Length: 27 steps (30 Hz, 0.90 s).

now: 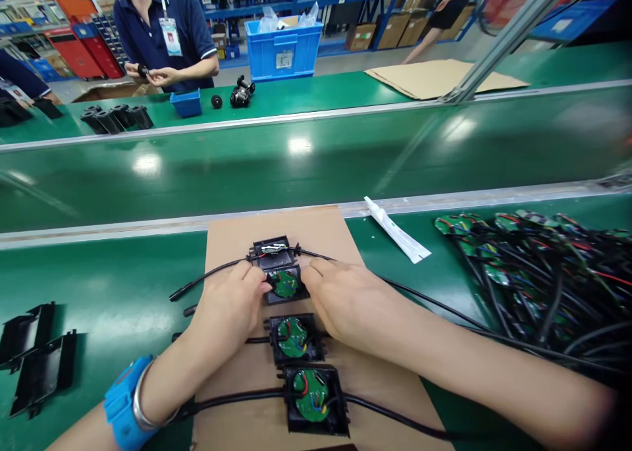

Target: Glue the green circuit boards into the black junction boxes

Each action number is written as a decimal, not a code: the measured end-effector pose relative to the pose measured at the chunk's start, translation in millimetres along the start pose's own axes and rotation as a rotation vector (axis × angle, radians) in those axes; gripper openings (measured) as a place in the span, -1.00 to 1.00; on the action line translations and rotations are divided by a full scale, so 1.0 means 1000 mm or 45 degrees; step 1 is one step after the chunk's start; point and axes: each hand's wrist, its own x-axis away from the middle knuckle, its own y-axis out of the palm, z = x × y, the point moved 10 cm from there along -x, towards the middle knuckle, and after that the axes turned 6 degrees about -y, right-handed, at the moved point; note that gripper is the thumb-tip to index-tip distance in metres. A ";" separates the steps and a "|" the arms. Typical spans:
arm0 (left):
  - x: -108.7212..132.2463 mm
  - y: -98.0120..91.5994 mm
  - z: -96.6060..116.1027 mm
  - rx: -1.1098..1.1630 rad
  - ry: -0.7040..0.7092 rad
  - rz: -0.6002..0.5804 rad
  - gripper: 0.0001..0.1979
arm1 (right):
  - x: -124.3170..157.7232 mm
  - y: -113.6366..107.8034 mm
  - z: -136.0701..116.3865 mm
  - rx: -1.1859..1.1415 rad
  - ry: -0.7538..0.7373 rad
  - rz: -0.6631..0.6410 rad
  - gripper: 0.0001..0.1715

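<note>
Several black plastic cases with cables lie in a column on a cardboard sheet (257,378). My left hand (232,303) pinches the left edge of the second case from the back, close to its cable entry. This case (285,284) holds a round green circuit board. At its right edge, the bent fingers of my right hand (340,296) grip the side, their tips partly hidden. Behind it sits another case (274,252) whose board is tilted up. Nearer me are a third case (296,339) and a front case (316,398), both with green boards and coloured wires.
A pile of cabled circuit boards (553,273) covers the right side. A white tube (397,230) lies behind my right hand. Black case halves (42,372) rest at left. Across the green conveyor (237,168), a person (168,36) handles a small black part near a blue bin (284,49).
</note>
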 end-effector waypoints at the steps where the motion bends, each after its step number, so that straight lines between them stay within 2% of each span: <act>1: 0.000 0.003 -0.001 0.009 -0.009 -0.026 -0.83 | -0.003 0.002 0.001 0.004 0.000 -0.019 -0.75; 6: 0.003 0.011 -0.011 0.153 -0.093 -0.144 -0.85 | -0.013 0.002 0.002 -0.019 -0.052 -0.072 -0.73; 10: 0.003 0.012 -0.018 0.316 -0.145 -0.169 -0.90 | -0.019 0.011 -0.006 -0.013 -0.221 -0.216 -0.82; 14: 0.000 0.016 -0.027 0.427 -0.225 -0.198 -0.92 | -0.021 0.018 -0.007 -0.005 -0.228 -0.240 -0.81; 16: 0.000 0.016 -0.029 0.455 -0.231 -0.186 -0.92 | -0.020 0.020 -0.007 -0.024 -0.207 -0.228 -0.81; 18: 0.000 0.012 -0.026 0.429 -0.179 -0.109 -0.93 | -0.020 0.022 -0.005 -0.060 -0.181 -0.207 -0.80; 20: 0.002 0.005 -0.017 0.277 -0.078 -0.005 -0.90 | -0.019 0.023 -0.004 -0.086 -0.178 -0.182 -0.80; 22: 0.004 0.004 0.000 -0.004 0.049 0.042 -0.85 | -0.019 0.024 -0.004 -0.096 -0.192 -0.159 -0.79; 25: 0.005 0.014 0.026 -0.453 0.219 -0.023 -0.82 | -0.018 0.025 -0.004 -0.107 -0.196 -0.158 -0.74; 27: 0.003 0.020 0.035 -0.616 0.273 -0.073 -0.82 | -0.018 0.024 -0.005 -0.109 -0.180 -0.156 -0.71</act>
